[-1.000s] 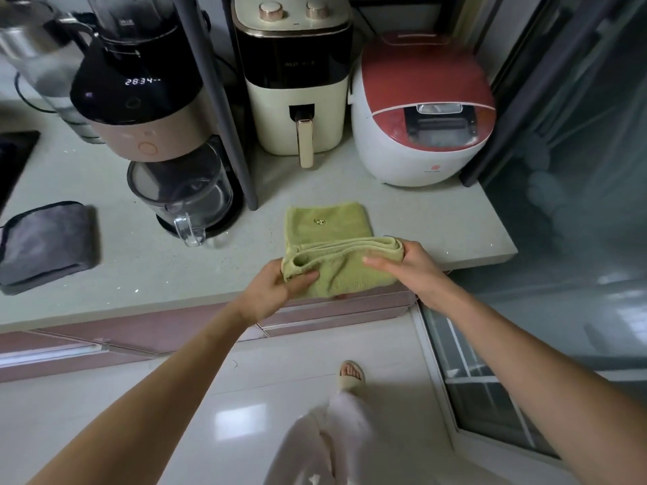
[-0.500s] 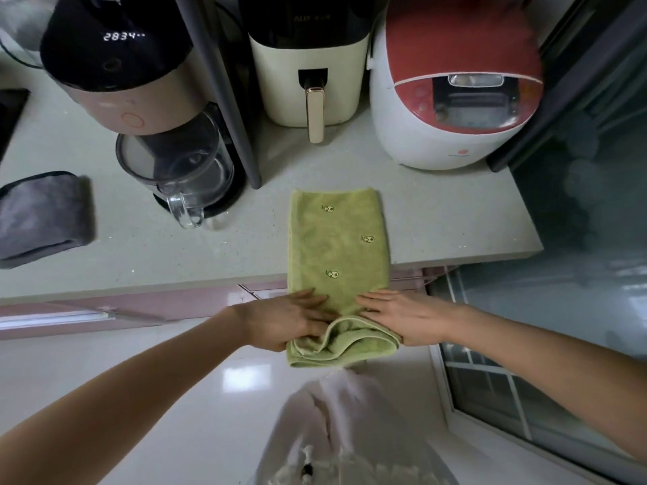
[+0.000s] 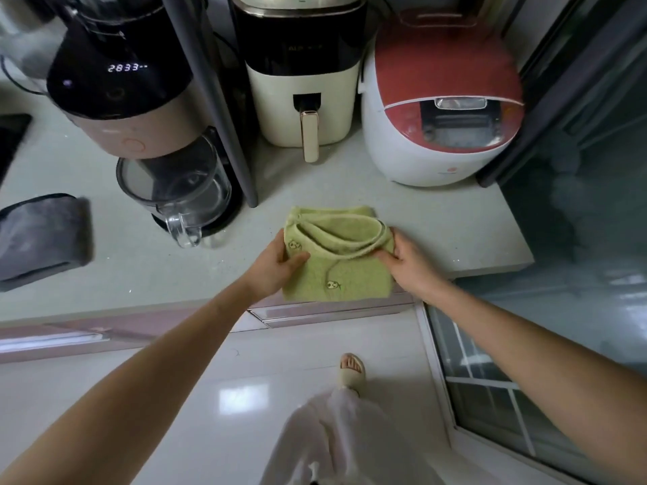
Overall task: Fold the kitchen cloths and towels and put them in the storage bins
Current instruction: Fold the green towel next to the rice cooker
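Pinching the green towel (image 3: 336, 260) at its two side edges, the fingers of both hands are closed on fabric: the left hand (image 3: 276, 264) has its thumb laid across the top layer at the 9 o'clock edge with the remaining fingers tucked beneath, and the right hand (image 3: 406, 260) clamps the 3 o'clock edge where the folded layers meet. This symmetrical hold appears intended to keep the stacked layers aligned while the fold is set. The towel sits on the pale countertop (image 3: 437, 236) near its front edge, its lower portion overhanging toward the cabinet face.

Condition of towel: a compact rectangle, several layers thick, with small embroidered motifs on the top face. Piped hems curve loosely across the upper half, so the fold is judged not yet flattened.

Surroundings: air fryer (image 3: 301, 89) at 12 o'clock, rice cooker (image 3: 441, 106) at 1 o'clock, glass jug (image 3: 175, 194) at 10 o'clock, grey cloth (image 3: 42, 236) at 9 o'clock, well apart. No storage bin is visible.
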### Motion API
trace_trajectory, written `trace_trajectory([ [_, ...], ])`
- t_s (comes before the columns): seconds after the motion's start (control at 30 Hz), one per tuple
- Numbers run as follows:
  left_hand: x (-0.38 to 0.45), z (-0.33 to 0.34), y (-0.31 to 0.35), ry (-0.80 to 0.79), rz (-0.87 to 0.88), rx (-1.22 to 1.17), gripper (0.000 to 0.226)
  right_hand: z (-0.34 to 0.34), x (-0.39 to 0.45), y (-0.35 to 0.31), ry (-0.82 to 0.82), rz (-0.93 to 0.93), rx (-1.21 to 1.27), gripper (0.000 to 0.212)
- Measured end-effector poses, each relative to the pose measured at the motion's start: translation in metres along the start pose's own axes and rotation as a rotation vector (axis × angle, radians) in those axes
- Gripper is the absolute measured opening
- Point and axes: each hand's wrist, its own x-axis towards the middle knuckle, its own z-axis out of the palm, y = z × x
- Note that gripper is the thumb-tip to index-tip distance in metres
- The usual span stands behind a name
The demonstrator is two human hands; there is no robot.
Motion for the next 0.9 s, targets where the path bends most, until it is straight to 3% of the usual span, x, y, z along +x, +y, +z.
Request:
trace_trajectory([
  [0.07,0.015,0.005,0.004,0.148,-0.088,0.032,0.037,0.007,0.019,-0.004,0.093,0.052,0.005,0.023],
  [0.13,0.028,0.008,0.002,0.235,-0.2,0.065,0.022,0.014,0.033,-0.003,0.138,0.154,0.035,0.001],
  [0.2,0.038,0.012,-0.004,0.276,-0.319,0.11,0.017,0.02,0.044,0.0,0.146,0.262,0.009,0.021],
  [0.27,0.045,0.017,-0.007,0.308,-0.389,0.134,0.025,0.024,0.052,0.001,0.122,0.321,-0.029,0.013],
  [0.33,0.052,0.019,-0.005,0.346,-0.405,0.149,0.027,0.024,0.06,-0.003,0.08,0.323,-0.012,0.039],
  [0.4,0.058,0.017,0.001,0.399,-0.378,0.15,0.035,0.023,0.069,-0.01,0.099,0.282,0.007,0.058],
  [0.53,0.064,0.014,0.006,0.486,-0.154,0.165,0.035,0.021,0.083,-0.011,0.196,0.133,-0.033,0.028],
  [0.67,0.06,0.02,0.001,0.45,0.1,0.262,0.025,0.021,0.079,-0.001,0.214,-0.077,-0.133,0.026],
  [0.77,0.067,0.021,-0.004,0.48,0.099,0.362,0.024,0.022,0.085,0.001,0.236,-0.078,-0.156,0.023],
  [0.9,0.088,0.018,-0.006,0.491,-0.04,0.442,0.027,0.019,0.105,-0.002,0.231,0.017,-0.21,0.018],
])
